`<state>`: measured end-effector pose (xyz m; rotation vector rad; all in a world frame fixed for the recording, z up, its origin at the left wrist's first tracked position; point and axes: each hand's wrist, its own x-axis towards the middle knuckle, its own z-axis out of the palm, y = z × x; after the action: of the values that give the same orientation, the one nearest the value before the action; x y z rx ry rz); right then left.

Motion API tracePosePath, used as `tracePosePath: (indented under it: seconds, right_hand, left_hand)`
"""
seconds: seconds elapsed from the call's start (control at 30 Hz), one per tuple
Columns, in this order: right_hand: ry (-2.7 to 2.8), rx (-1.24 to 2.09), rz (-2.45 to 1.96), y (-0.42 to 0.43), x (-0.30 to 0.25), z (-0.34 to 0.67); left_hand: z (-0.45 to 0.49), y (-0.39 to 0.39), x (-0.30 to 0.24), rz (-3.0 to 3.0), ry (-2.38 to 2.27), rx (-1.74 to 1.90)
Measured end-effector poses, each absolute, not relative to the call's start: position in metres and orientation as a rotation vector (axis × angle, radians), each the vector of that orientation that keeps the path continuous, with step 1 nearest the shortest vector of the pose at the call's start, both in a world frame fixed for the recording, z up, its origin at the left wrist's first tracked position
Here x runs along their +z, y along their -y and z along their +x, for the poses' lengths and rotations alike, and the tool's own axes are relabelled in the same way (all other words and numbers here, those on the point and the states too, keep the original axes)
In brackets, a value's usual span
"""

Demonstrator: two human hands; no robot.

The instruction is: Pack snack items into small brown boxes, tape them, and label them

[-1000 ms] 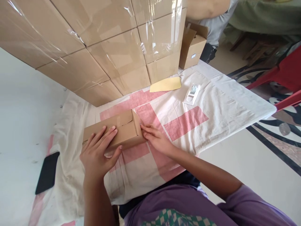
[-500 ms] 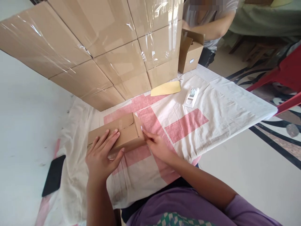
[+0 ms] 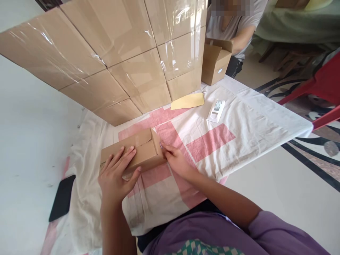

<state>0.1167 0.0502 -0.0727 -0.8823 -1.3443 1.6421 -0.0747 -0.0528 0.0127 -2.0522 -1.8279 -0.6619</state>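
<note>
A closed brown cardboard box [image 3: 146,161] lies on the cloth-covered table in front of me. My left hand [image 3: 117,170] rests on its top with the fingers stretched out and spread, thumb along the near side. At the box's right end, my right hand [image 3: 176,157] has its fingers curled, with the fingertips at a small white sticker label [image 3: 160,145] on that end face. The fingertips partly cover the label. Underneath, white and pink patchwork cloth [image 3: 170,131] covers the table.
Tape-wrapped stacked cartons [image 3: 132,67] stand behind the box. Nearby lie a yellow paper sheet [image 3: 187,101] and a small white packet [image 3: 216,111]. A black phone-like slab [image 3: 62,198] lies at left. Across the table a person's arm [image 3: 243,39] reaches behind an open carton [image 3: 216,63]. A red chair [image 3: 324,85] stands right.
Both hands keep nearly the same places on the box, my right fingertips still at the label. The view shifts slightly. Across the table, the other person's arm has moved lower behind the open carton.
</note>
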Motion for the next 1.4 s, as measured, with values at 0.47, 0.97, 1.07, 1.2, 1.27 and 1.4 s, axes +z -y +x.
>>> tracePosePath:
  seconds: [0.47,0.97,1.07,1.2,1.27,1.4]
  right_hand:
    - [1.482,1.435,-0.911,-0.028,-0.084,0.126]
    - [2.025,0.852,-0.964,-0.028,-0.046,0.14]
    - [2.011,0.902,-0.899,-0.032,-0.047,0.141]
    - [2.092,0.922,-0.759,-0.038,-0.053,0.146]
    - [2.143,0.919,-0.702,-0.039,-0.054,0.148]
    - [2.168,0.972,-0.613,-0.041,-0.058,0.145]
  left_hand:
    - [-0.074,0.055,0.011,-2.061,1.805,-0.685]
    - [-0.057,0.05,0.009,-2.005,1.819,-0.673]
    - [-0.027,0.047,0.005,-1.866,1.95,-0.642]
    - [0.015,0.047,-0.003,-1.613,2.155,-0.663]
    - [0.03,0.047,-0.009,-1.482,2.225,-0.698]
    - [0.039,0.041,-0.033,-1.308,2.161,-0.827]
